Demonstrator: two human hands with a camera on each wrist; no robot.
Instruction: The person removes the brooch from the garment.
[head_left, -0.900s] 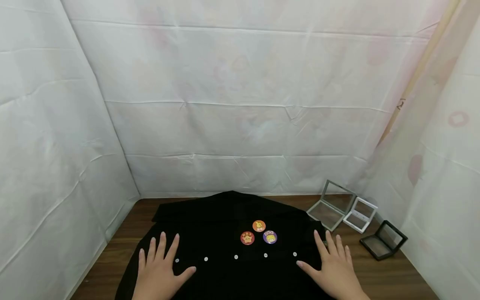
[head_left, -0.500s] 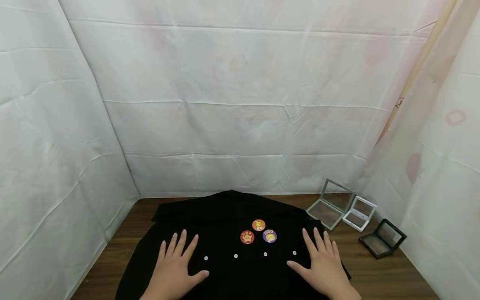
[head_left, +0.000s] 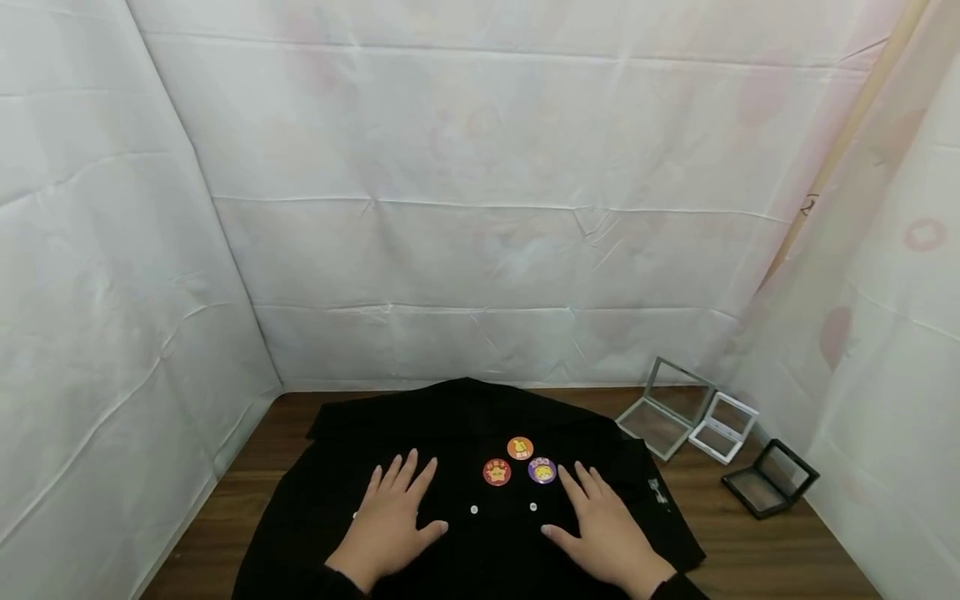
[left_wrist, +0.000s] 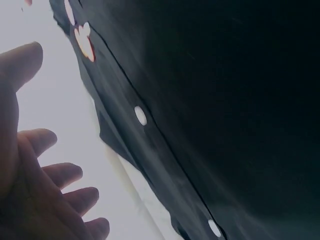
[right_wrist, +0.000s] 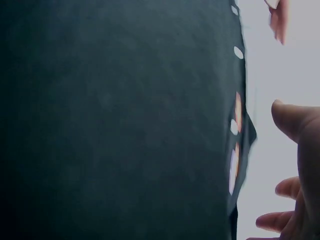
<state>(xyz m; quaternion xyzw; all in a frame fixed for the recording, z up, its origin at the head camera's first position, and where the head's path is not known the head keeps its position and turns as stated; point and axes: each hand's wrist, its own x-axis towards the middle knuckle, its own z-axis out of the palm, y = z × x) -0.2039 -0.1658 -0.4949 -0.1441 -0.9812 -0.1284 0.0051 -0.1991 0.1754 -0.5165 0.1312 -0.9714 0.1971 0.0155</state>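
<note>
Closest to the person, both hands lie flat on a black shirt [head_left: 465,500] spread across the wooden table [head_left: 757,550]. The left hand [head_left: 390,525] is released, fingers straight and fanned, palm pressing the cloth just left of the row of white buttons [head_left: 474,509]; the right hand [head_left: 607,525] mirrors it on the other side, also released, grasping nothing. That spread, flat pose looks like the way one pins cloth down to keep it smooth and still. The wrist views show little beyond dark cloth and bare fingers [left_wrist: 65,175] held out straight. Just past the fingertips sit three round badges [head_left: 520,461] on the chest of the shirt, orange, red and purple, clustered tight; the right hand's fingertips come close to the purple one. Against the frames from a moment ago, both hands have slid inward from the shirt's outer edges toward the middle, closing in on the badges from either side, and the shirt's right edge now lies uncovered. Farther back to the right, well apart from the shirt, three small open display cases [head_left: 663,408] stand against the white draped backdrop [head_left: 480,208], two pale, one black.
</note>
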